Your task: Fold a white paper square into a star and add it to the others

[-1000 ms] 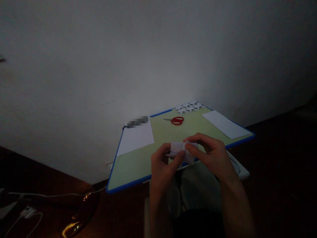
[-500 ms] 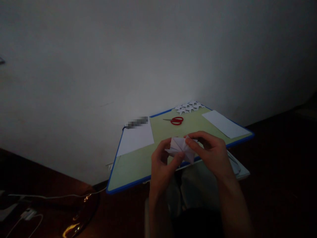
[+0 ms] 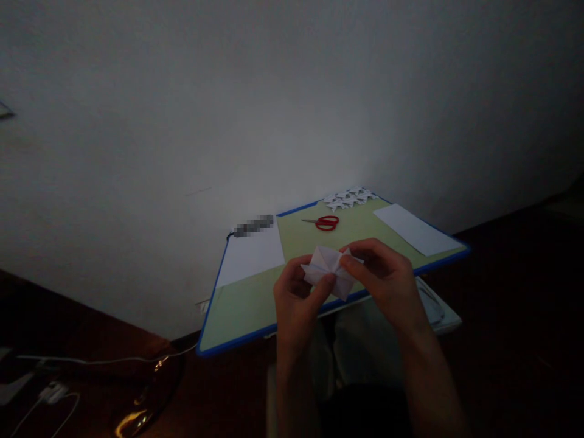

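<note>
A small white folded paper piece (image 3: 327, 265) with creases radiating from its middle is held above the near edge of a green board with a blue rim (image 3: 255, 304). My left hand (image 3: 296, 301) pinches its lower left side with thumb and fingers. My right hand (image 3: 383, 280) grips its right side, thumb on the front. Both hands are closed on the paper.
On the board lie red-handled scissors (image 3: 326, 223), a heap of several small folded white pieces (image 3: 348, 196) at the far edge, a white sheet (image 3: 253, 252) on the left and another white sheet (image 3: 416, 229) on the right. A white wall stands behind. Cables (image 3: 55, 392) lie on the dark floor at left.
The folded paper has been spread wider and turned more toward me, showing its creases. Both hands shifted slightly left and up while keeping hold.
</note>
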{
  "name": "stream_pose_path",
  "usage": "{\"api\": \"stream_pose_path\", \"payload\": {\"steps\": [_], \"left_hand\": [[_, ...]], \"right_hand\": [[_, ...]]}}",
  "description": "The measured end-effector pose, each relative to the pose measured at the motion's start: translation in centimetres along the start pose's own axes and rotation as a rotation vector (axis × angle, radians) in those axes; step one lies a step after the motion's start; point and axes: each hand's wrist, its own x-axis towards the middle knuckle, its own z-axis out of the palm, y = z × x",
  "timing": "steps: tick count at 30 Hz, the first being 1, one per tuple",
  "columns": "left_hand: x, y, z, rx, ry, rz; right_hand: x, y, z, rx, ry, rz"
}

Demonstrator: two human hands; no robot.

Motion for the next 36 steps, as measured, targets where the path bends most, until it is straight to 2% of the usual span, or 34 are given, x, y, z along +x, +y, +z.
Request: {"api": "stream_pose_path", "payload": {"steps": [3, 10, 15, 21, 29, 36], "left_hand": [[-0.2, 0.2, 0.2, 0.066, 0.008, 0.022], [-0.3, 0.6, 0.4, 0.189, 0.054, 0.036], [-0.4, 0.8, 0.3, 0.232, 0.064, 0.047], [-0.6, 0.8, -0.1, 0.198, 0.008, 0.025], [-0.7, 1.0, -0.1, 0.197, -0.008, 0.003], [-0.6, 1.2, -0.1, 0.254, -0.008, 0.052]], "right_hand": [[-0.1, 0.1, -0.2, -0.025, -0.023, -0.014], [-0.6, -0.1, -0.8, -0.199, -0.205, -0.045], [-0.5, -0.3, -0.8, -0.259, -0.199, -0.043], [-0.5, 0.3, -1.3, -0.199, -0.217, -0.012], [-0.4, 0.8, -1.5, -0.161, -0.228, 0.046], [-0.4, 0.7, -1.3, -0.154, -0.222, 0.057]]}}
